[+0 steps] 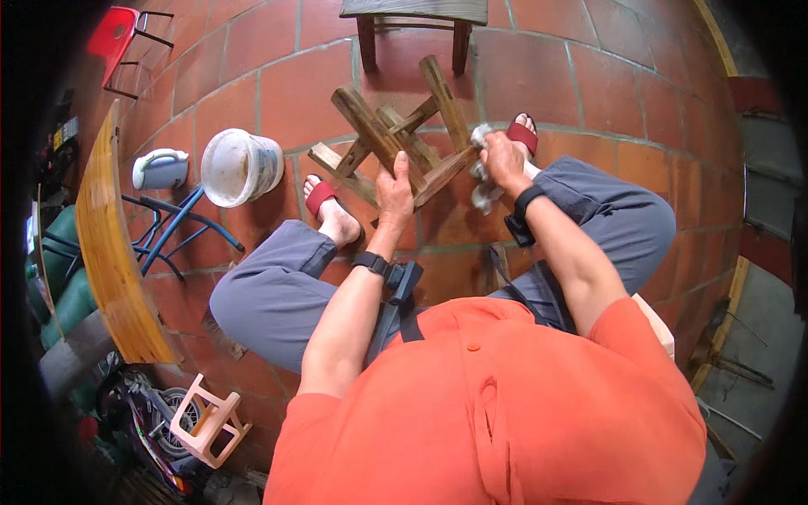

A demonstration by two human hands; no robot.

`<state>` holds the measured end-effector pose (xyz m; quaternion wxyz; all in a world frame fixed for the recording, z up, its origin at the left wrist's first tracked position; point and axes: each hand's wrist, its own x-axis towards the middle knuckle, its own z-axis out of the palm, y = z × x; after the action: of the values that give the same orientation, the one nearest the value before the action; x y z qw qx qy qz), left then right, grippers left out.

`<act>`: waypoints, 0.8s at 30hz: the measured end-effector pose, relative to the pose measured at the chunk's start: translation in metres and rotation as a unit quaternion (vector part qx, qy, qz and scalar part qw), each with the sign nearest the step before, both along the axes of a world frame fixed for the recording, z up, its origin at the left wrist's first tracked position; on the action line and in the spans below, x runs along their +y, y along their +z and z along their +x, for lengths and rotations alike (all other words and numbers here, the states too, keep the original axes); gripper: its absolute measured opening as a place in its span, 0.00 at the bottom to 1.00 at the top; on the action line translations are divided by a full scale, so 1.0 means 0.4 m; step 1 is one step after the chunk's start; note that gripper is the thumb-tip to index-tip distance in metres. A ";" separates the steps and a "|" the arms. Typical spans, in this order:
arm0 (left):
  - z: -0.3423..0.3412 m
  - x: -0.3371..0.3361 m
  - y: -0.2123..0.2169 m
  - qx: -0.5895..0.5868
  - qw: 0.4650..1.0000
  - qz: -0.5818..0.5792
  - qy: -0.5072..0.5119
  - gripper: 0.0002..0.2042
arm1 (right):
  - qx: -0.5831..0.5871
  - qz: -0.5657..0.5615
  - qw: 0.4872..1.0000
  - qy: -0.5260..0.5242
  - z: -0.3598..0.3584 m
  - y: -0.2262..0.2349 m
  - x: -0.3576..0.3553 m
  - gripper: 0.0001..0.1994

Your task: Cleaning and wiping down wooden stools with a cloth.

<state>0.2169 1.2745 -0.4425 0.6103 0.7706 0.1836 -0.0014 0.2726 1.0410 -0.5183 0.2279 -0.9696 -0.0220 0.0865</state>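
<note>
A small brown wooden stool (368, 123) lies tipped on the floor between my feet, its legs and crossbars sticking up and away from me. My left hand (394, 192) is closed around one of its wooden pieces. My right hand (503, 160) is closed on a crumpled whitish-grey rag (481, 195), which it presses near the stool's right edge. Part of the rag shows above and below the fingers. The underside of the stool is hidden from view.
Ahead stands another wooden stool (412, 9). To the left are a white bucket (271, 165), a pale blue jug (166, 170), a wooden-topped folding table (114, 261) and a red chair (112, 38). A pink plastic stool (204, 423) sits lower left. Reddish tiles cover the floor.
</note>
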 end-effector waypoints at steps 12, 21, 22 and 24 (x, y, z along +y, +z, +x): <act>0.008 -0.002 0.001 0.062 0.998 0.006 -0.006 0.27 | 0.019 -0.058 0.998 -0.031 0.046 0.007 -0.012 0.13; -0.010 0.018 0.005 -0.008 1.000 -0.003 0.001 0.27 | -0.008 -0.014 0.998 -0.055 -0.013 0.015 0.028 0.15; -0.006 0.006 0.017 0.019 1.000 0.004 -0.003 0.27 | -0.003 -0.022 0.997 -0.069 -0.001 0.013 0.015 0.15; -0.004 0.008 0.022 0.037 0.999 0.027 0.005 0.27 | 0.058 -0.028 0.995 -0.082 0.034 0.014 0.010 0.15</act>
<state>0.2153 1.2776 -0.4339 0.5823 0.7850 0.2101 -0.0219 0.2862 1.0449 -0.5128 0.2080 -0.9674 0.0735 0.1246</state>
